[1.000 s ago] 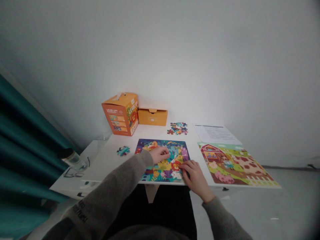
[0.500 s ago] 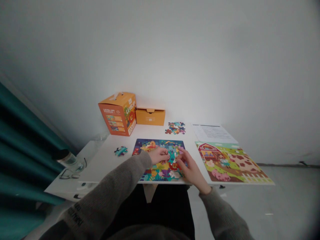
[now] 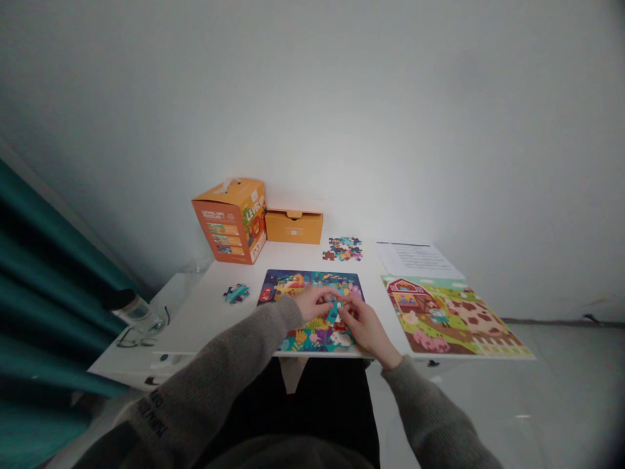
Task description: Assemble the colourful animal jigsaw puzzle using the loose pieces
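Observation:
A colourful animal jigsaw puzzle lies at the front edge of the white table, mostly assembled as far as my hands let it show. Over its middle my two hands meet, fingertips nearly touching. My left hand pinches a small teal puzzle piece with thumb and fingers. From the other side, my right hand closes thumb and forefinger at the same piece. The fingers partly cover the piece and the picture beneath.
Loose puzzle pieces lie in a pile at the back and a smaller pile at left. An orange puzzle box and a yellow box stand behind. Right are a farm puzzle and a printed sheet; far left, a jar and glasses.
My hands have come together over the puzzle; the left moved slightly right, the right moved slightly left and its fingers closed in. A teal piece now shows between them.

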A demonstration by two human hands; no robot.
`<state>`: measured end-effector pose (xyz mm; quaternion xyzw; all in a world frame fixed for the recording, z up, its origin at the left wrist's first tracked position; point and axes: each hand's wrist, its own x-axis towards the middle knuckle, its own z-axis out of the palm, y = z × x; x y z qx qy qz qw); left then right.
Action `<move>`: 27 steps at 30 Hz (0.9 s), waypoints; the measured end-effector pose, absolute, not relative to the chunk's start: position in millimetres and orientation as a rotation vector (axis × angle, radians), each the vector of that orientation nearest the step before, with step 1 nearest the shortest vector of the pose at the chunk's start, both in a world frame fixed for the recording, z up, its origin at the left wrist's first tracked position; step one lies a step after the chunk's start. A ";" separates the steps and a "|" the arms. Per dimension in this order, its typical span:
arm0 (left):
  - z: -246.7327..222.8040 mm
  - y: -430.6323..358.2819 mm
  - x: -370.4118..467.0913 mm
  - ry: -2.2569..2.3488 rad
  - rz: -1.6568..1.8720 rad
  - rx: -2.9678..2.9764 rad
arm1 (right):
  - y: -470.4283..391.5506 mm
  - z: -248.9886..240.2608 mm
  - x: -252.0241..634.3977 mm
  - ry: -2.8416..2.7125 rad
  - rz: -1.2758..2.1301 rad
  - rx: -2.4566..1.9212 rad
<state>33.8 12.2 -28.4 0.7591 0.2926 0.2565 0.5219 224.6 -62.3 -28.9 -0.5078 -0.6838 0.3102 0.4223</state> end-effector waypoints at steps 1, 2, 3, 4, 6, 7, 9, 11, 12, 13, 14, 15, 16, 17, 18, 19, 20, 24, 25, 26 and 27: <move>-31.6 13.9 33.9 0.716 0.601 1.813 | -63.2 -30.7 225.0 -1.735 0.723 -1.280; -34.6 15.7 33.8 0.734 0.591 1.801 | -64.5 -32.4 226.1 -1.758 0.653 -1.284; -37.2 17.4 33.2 0.752 0.583 1.787 | -66.2 -34.1 228.0 -1.779 0.573 -1.285; -39.2 19.0 32.3 0.771 0.573 1.780 | -68.4 -35.5 230.4 -1.801 0.497 -1.281; -40.7 21.4 30.0 0.807 0.550 1.795 | -73.7 -37.3 235.6 -1.862 0.387 -1.277; -40.4 22.1 28.7 0.820 0.541 1.810 | -76.6 -37.8 238.0 -1.901 0.353 -1.281; -38.5 23.0 26.6 0.833 0.538 1.837 | -82.2 -38.1 241.1 -1.976 0.307 -1.290; -36.7 23.7 25.5 0.841 0.553 1.858 | -86.6 -38.3 241.9 -2.022 0.276 -1.292; -36.3 24.2 25.3 0.850 0.561 1.869 | -88.1 -38.5 241.6 -2.035 0.263 -1.289; -36.4 24.6 25.4 0.863 0.566 1.881 | -89.2 -39.0 241.1 -2.047 0.251 -1.287; -36.9 25.1 25.7 0.883 0.569 1.894 | -89.9 -39.6 240.4 -2.059 0.241 -1.289; -37.7 25.5 26.1 0.905 0.564 1.905 | -90.4 -40.3 239.6 -2.070 0.230 -1.294; -38.3 25.6 26.7 0.925 0.552 1.915 | -90.6 -41.1 238.9 -2.081 0.219 -1.302; -38.8 25.5 27.4 0.946 0.531 1.927 | -90.6 -41.8 238.4 -2.090 0.208 -1.313; -38.7 25.0 28.0 0.971 0.505 1.943 | -90.6 -42.5 238.0 -2.098 0.199 -1.325; -38.1 24.1 28.5 1.002 0.479 1.971 | -90.5 -43.2 237.8 -2.101 0.189 -1.336; -36.9 22.9 28.9 1.038 0.462 2.018 | -90.5 -43.7 237.7 -2.103 0.180 -1.342; -29.4 16.7 28.0 1.180 0.489 2.332 | -90.4 -45.1 238.5 -2.107 0.166 -1.339; -28.0 15.1 27.2 1.195 0.511 2.399 | -90.5 -45.2 238.7 -2.107 0.169 -1.336; -26.9 13.6 26.2 1.199 0.531 2.447 | -90.7 -45.2 238.7 -2.105 0.171 -1.335; -26.2 12.2 25.1 1.193 0.547 2.477 | -90.8 -45.2 238.7 -2.103 0.171 -1.334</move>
